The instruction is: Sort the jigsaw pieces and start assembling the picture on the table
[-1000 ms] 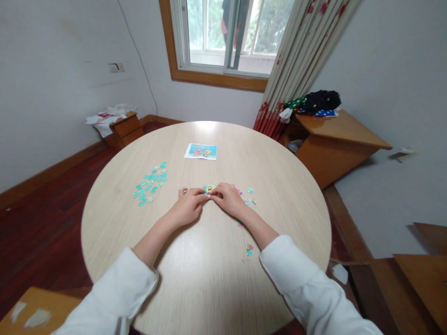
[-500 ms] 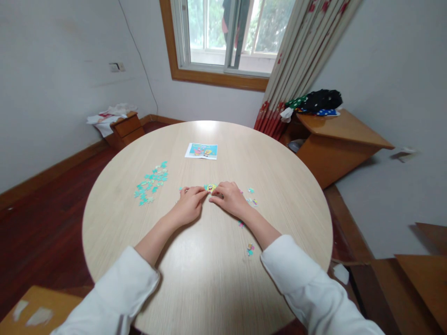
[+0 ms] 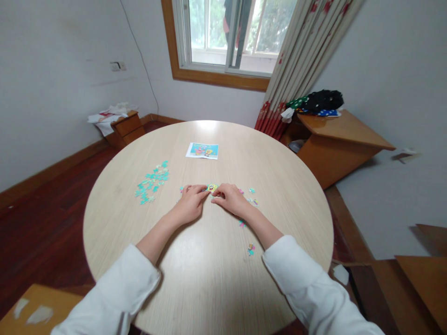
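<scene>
Both my hands rest near the middle of a round pale wooden table (image 3: 209, 279). My left hand (image 3: 190, 204) and my right hand (image 3: 230, 199) meet with curled fingers pinched on a small yellow and teal cluster of joined puzzle pieces (image 3: 211, 187). A few loose pieces (image 3: 252, 201) lie just right of my right hand. A scatter of teal puzzle pieces (image 3: 152, 182) lies to the left. A small printed reference picture (image 3: 202, 150) lies flat farther back.
Single stray pieces lie by my right forearm (image 3: 250, 249). A wooden cabinet (image 3: 335, 139) with dark clothing on it stands at the right, beside a curtain (image 3: 296, 60). A low wooden stand (image 3: 125, 128) with papers sits by the left wall. A window (image 3: 226, 32) is behind the table.
My hands stay together on the small cluster. Only the fingers shift slightly; the view has drifted a little.
</scene>
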`<state>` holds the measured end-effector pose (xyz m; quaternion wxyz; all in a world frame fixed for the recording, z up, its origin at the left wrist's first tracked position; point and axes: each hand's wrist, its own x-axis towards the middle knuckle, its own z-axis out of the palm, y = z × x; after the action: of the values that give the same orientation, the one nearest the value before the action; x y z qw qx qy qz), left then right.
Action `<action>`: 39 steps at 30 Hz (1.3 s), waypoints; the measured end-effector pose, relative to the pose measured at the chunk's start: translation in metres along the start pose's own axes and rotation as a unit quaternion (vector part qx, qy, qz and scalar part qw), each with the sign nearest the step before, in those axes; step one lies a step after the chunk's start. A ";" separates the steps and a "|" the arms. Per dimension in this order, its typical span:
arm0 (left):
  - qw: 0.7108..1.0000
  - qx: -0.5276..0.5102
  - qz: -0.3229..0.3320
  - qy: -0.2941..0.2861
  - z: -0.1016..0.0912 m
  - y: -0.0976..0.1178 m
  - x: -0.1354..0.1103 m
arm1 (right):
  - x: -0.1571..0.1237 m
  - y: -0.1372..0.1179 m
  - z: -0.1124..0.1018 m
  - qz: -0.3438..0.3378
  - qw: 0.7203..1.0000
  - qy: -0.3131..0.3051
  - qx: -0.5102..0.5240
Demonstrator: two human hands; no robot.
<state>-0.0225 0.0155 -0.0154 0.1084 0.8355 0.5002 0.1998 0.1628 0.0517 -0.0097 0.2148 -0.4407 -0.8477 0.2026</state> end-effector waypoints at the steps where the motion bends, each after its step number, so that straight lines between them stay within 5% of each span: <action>1: 1.000 -0.003 -0.001 -0.005 -0.001 0.001 0.000 | 0.000 0.000 0.000 0.002 1.000 -0.002 0.001; 39: 0.999 -0.021 -0.011 -0.027 -0.001 -0.001 0.001 | -0.002 0.001 -0.002 -0.064 0.996 0.038 -0.056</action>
<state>-0.0231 0.0163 -0.0148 0.1418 0.8329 0.5015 0.1864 0.1657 0.0515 -0.0089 0.2342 -0.4042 -0.8755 0.1239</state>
